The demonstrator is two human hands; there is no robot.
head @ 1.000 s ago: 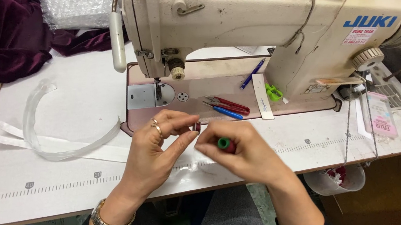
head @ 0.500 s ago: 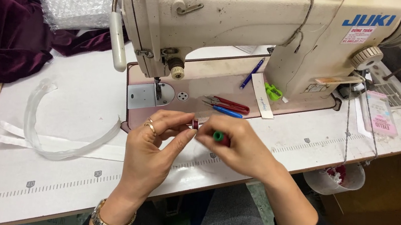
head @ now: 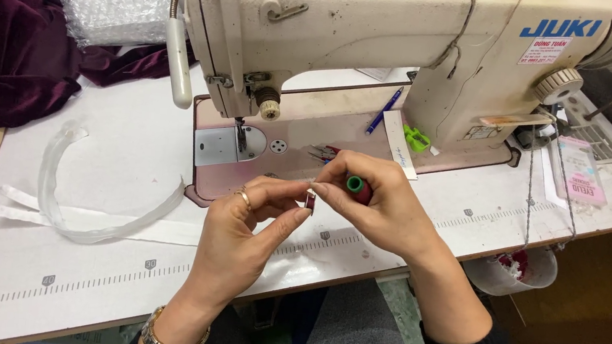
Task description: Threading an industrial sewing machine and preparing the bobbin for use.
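Now both hands hover over the bench's (head: 79, 277) front edge, before the sewing machine (head: 382, 42). The left hand (head: 253, 227) pinches a small metal piece (head: 311, 198); the right hand (head: 379, 203) is closed around a red, green-tipped tool (head: 356, 186). Bare bench lies left. They have risen slightly toward the machine.

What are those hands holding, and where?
The right hand grips a red, green-capped thread spool around its body; the left hand pinches a small metal piece.

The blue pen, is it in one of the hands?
No, the blue pen lies on the sewing machine bed, apart from both hands, which pinch a small red thing together.
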